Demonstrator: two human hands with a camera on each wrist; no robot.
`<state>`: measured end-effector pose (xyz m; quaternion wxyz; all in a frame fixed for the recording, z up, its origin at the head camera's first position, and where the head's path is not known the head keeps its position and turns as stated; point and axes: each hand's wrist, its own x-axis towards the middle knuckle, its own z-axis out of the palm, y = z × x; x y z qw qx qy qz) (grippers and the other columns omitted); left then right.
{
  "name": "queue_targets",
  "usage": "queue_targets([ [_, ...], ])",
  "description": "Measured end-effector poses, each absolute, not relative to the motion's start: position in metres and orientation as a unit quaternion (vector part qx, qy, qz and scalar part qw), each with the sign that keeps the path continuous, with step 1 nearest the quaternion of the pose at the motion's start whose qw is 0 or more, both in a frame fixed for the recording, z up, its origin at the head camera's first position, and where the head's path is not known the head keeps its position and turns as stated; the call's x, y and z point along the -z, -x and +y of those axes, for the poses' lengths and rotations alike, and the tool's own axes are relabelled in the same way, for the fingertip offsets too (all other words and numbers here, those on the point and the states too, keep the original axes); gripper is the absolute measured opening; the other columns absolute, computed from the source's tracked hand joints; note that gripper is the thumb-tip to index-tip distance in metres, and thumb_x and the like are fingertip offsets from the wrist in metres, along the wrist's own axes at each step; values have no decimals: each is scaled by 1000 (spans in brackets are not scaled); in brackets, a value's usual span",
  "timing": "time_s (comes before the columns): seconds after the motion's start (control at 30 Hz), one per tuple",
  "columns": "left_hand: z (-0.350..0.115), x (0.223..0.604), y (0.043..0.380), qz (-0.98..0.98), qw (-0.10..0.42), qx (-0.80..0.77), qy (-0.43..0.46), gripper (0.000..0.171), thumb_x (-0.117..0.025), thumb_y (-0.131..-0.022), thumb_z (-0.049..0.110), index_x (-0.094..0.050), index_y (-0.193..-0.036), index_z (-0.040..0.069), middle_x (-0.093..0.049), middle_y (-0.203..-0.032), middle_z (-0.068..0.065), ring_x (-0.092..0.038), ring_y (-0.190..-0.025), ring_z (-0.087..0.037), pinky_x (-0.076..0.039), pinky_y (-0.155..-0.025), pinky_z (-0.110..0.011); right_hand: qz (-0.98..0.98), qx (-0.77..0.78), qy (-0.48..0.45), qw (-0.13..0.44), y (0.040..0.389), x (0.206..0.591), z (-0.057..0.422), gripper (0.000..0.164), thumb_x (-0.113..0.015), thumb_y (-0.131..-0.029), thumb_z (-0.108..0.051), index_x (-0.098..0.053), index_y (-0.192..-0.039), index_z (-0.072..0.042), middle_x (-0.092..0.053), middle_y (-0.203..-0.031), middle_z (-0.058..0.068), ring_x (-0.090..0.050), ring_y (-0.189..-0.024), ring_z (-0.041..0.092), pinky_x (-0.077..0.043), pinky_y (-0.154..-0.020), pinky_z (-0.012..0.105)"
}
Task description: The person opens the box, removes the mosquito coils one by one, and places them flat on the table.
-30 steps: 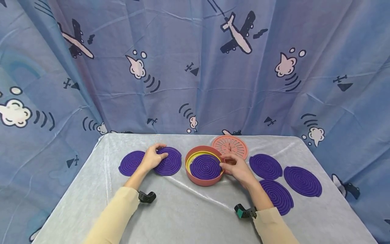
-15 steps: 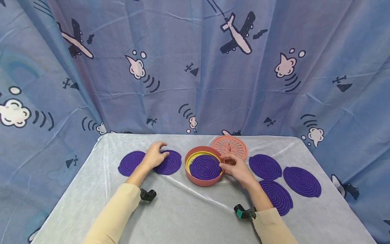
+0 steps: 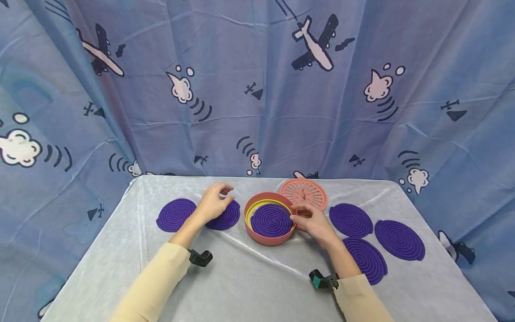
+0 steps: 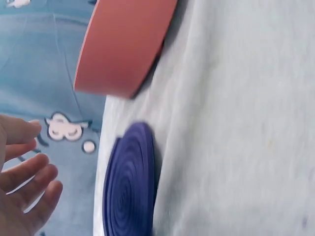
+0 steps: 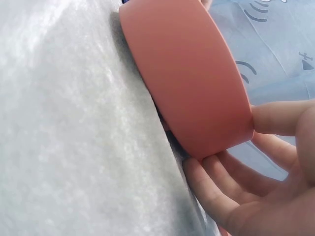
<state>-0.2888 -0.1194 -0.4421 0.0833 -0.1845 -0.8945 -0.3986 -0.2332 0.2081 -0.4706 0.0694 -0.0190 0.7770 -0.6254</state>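
Observation:
My left hand hovers over a purple mosquito coil left of centre, its fingers loosely bent and holding nothing. The left wrist view shows the hand apart from that coil, whose edge looks layered. A round pink mosquito coil box sits in the middle, with a yellow ring and another purple coil inside. At its right side my right hand grips the rim with thumb and fingers. In the right wrist view several fingertips touch the box wall.
A slotted pink lid lies behind the box. Another coil lies at the far left. On the right lie three more coils, the nearest partly behind the right forearm. A patterned curtain hangs behind the grey-covered table.
My left hand has let go of the coil left of the box, which now lies lower, and has risen and moved right. My right hand stays on the box.

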Motion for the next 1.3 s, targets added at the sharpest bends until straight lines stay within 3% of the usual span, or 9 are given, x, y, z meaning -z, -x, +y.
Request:
queue_targets([
  [0.27, -97, 431, 277, -872, 88, 429, 217, 22, -70, -95, 9, -70, -115, -1, -68, -114, -19, -66, -104, -32, -57, -86, -41, 777, 625, 16, 70, 234, 471, 208, 43, -71, -95, -10, -59, -135, -1, -55, -132, 25, -61, -112, 29, -58, -89, 38],
  [0.6, -76, 417, 262, -850, 93, 449, 259, 22, -69, -97, 12, -70, -117, 2, -69, -112, -14, -64, -105, -29, -56, -88, -45, 776, 627, 15, 71, 233, 470, 207, 44, -72, -95, -10, -59, -136, 0, -54, -133, 25, -61, -111, 27, -58, -88, 37],
  [1.0, -50, 431, 259, -839, 84, 467, 268, 24, -68, -97, 12, -70, -116, -2, -69, -107, -12, -65, -96, -23, -55, -86, -44, 764, 641, 24, 71, 234, 472, 207, 43, -70, -95, -6, -57, -135, 4, -55, -130, 27, -63, -104, 21, -59, -85, 34],
  [1.3, -34, 444, 268, -854, 52, 453, 251, 28, -63, -100, 16, -67, -122, -1, -67, -115, -15, -65, -106, -26, -54, -94, -39, 769, 635, 21, 74, 234, 469, 206, 44, -71, -95, -9, -57, -136, 3, -55, -132, 27, -62, -108, 25, -58, -87, 36],
])
